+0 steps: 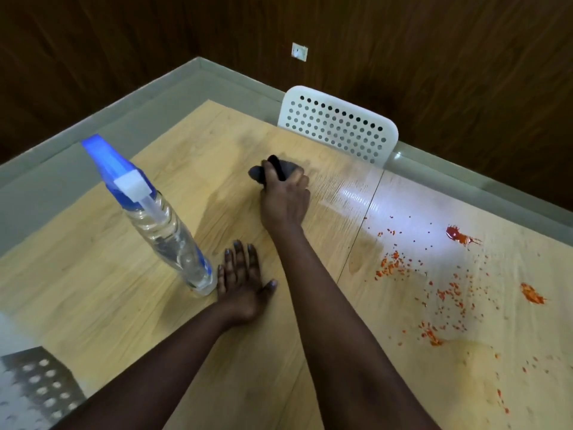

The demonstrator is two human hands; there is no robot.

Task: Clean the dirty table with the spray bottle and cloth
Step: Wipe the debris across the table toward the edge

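A clear spray bottle [161, 225] with a blue and white trigger head stands upright on the light wooden table [102, 293], left of centre. My left hand [240, 285] lies flat on the table with fingers spread, touching the bottle's base. My right hand [285, 197] is stretched towards the far edge, shut on a dark grey cloth [273, 170] pressed to the tabletop. Orange-red crumbs and smears [434, 293] cover the right half of the table, with a red blob [457, 235] farther back.
A white perforated chair back [338, 125] stands against the table's far edge. Another perforated chair back [37, 386] shows at the lower left corner. Dark wood panelling with a wall socket [299, 51] lies behind. A seam [359, 231] splits the tabletop.
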